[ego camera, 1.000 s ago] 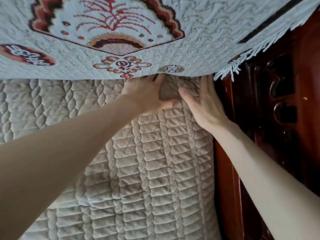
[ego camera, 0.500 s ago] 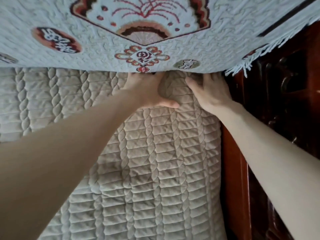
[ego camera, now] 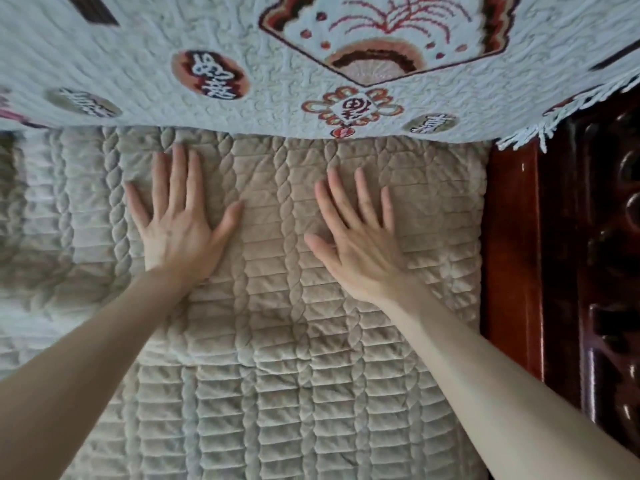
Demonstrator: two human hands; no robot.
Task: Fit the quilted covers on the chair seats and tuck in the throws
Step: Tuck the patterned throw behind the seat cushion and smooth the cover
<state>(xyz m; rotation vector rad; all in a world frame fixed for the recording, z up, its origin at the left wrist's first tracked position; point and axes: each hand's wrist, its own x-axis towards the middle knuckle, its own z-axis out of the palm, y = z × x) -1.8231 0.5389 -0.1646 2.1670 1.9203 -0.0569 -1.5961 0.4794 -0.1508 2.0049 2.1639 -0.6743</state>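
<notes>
A beige quilted cover (ego camera: 277, 375) with cable-like stitched ridges lies over the seat and fills most of the head view. Above it hangs a pale blue-white throw (ego camera: 242, 74) with a red-brown fan motif, round emblems and a fringe at its right end. Its lower edge meets the cover along the seat's back. My left hand (ego camera: 176, 220) lies flat on the cover, palm down, fingers spread, just below the throw's edge. My right hand (ego camera: 360, 233) rests flat on the cover to the right of it, fingers apart, holding nothing.
A dark red carved wooden armrest (ego camera: 512, 258) runs along the right side of the seat, with deeper carved woodwork (ego camera: 609, 271) beyond it. At the far left the cover looks blurred and lighter (ego camera: 38, 237).
Both hands have come out from under the throw's edge, moved apart and down, and now lie flat and spread on the cover. The view has shifted left.
</notes>
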